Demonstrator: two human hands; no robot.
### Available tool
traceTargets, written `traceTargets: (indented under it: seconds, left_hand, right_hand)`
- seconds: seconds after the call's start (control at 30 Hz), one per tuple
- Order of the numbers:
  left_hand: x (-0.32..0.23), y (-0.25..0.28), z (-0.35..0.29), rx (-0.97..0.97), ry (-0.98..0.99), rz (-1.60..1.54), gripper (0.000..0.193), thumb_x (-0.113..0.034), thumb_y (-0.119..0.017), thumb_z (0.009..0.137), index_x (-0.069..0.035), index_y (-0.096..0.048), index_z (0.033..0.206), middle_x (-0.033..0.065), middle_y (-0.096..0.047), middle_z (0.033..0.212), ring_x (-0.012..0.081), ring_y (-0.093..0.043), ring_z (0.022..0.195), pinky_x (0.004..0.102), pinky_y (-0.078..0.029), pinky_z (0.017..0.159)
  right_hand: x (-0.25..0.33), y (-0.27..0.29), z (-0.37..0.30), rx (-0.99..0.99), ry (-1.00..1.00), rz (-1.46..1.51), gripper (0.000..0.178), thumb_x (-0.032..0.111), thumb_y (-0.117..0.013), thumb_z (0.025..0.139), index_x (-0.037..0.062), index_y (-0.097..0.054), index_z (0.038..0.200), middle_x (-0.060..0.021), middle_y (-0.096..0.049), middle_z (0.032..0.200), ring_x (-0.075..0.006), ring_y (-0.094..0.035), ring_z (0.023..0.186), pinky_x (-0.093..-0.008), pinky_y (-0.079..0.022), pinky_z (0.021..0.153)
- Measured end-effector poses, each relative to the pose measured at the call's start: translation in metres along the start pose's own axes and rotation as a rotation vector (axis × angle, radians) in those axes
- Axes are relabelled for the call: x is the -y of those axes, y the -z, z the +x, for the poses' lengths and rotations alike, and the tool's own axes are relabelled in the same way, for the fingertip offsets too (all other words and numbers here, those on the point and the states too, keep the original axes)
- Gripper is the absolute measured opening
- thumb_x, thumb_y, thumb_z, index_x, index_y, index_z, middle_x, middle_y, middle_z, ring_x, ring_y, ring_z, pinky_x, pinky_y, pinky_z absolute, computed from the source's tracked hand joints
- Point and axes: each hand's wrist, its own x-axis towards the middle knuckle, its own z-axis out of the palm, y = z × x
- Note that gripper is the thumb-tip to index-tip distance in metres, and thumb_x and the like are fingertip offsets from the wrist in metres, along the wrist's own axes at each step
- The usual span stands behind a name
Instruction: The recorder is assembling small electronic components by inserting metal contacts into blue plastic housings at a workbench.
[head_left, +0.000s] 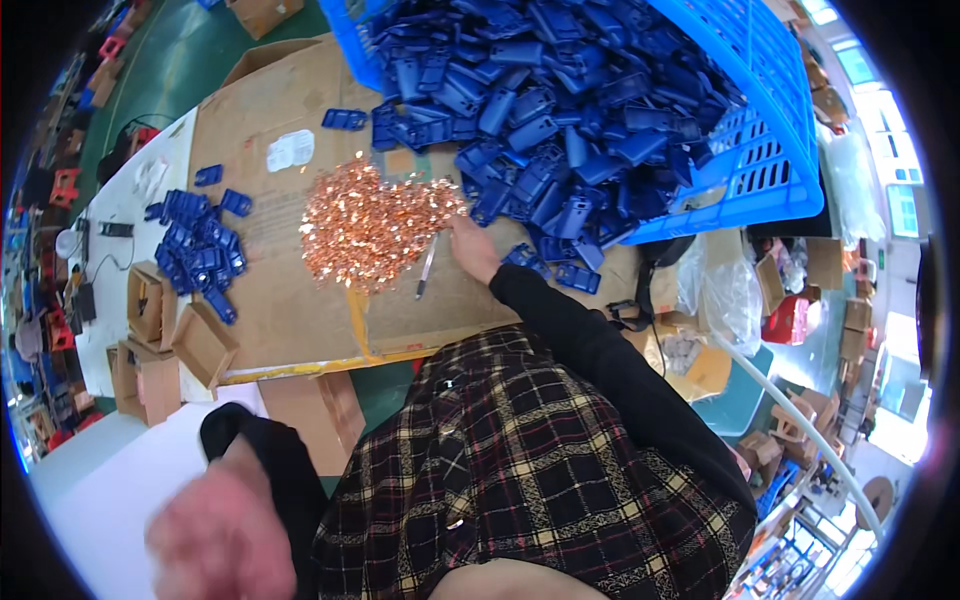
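Note:
A heap of small shiny copper-coloured pieces (370, 228) lies spread on a cardboard sheet (270, 320) over the table. At the heap's right edge, my right hand (472, 248) reaches in with its fingers drawn together at the pieces; whatever they pinch is too small to make out. Just left of that hand lies a slim pen-like tool (427, 268) with a dark tip. My left hand (220, 530) is raised at the lower left, off the table, and motion smears its fingers. Loose blue plastic housings (577, 278) lie right of my right wrist.
A large blue crate (740, 185), tipped towards the table, spills many blue housings (530, 80). A smaller pile of blue housings (200, 245) sits left. Small cardboard boxes (200, 343) stand at the table's left front. A black strap (655, 270) and clear plastic bags (730, 290) are right.

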Motion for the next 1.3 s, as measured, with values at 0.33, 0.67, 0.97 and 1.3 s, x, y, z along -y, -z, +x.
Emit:
traceTargets:
  seconds: [0.33,0.67,0.97,1.3]
  left_hand:
    - [-0.010,-0.014,0.026,0.250,-0.055,0.339,0.018,-0.011,-0.034,0.092,-0.006,-0.043,0.106,0.0025,-0.038,0.094,0.0122,-0.045,0.064,0.0244,-0.040,0.047]
    - [-0.018,-0.034,0.027,0.251,0.052,0.064,0.012,-0.012,-0.036,0.090,-0.006,-0.044,0.097,0.0064,-0.046,0.083,0.0157,-0.046,0.062,0.0260,-0.041,0.050]
    - [-0.019,-0.034,0.036,0.151,0.051,-0.174,0.013,-0.015,-0.037,0.089,-0.006,-0.044,0.095,0.0051,-0.045,0.067,0.0142,-0.047,0.060,0.0250,-0.041,0.049]
    - [-0.026,-0.032,0.039,0.219,0.021,0.037,0.018,-0.012,-0.034,0.091,-0.007,-0.046,0.104,0.0095,-0.051,0.069,0.0145,-0.049,0.059,0.0248,-0.042,0.051]
  right_hand:
    - [0.004,0.007,0.005,0.048,-0.141,-0.050,0.030,0.003,-0.041,0.079,-0.0010,-0.043,0.109,-0.0272,-0.054,0.096,-0.0414,-0.053,0.089,-0.0465,-0.043,0.076]
    - [0.008,0.010,0.007,0.138,-0.088,-0.190,0.023,0.004,-0.039,0.078,-0.0037,-0.044,0.099,-0.0281,-0.054,0.088,-0.0425,-0.054,0.081,-0.0485,-0.043,0.069]
    - [-0.011,0.012,-0.006,0.001,-0.077,0.078,0.016,0.003,-0.044,0.078,0.0022,-0.047,0.094,-0.0219,-0.053,0.092,-0.0391,-0.053,0.085,-0.0440,-0.042,0.071]
    - [0.002,0.009,-0.004,0.035,-0.065,-0.009,0.013,0.008,-0.047,0.079,0.0024,-0.048,0.092,-0.0204,-0.054,0.089,-0.0380,-0.053,0.086,-0.0445,-0.042,0.073]
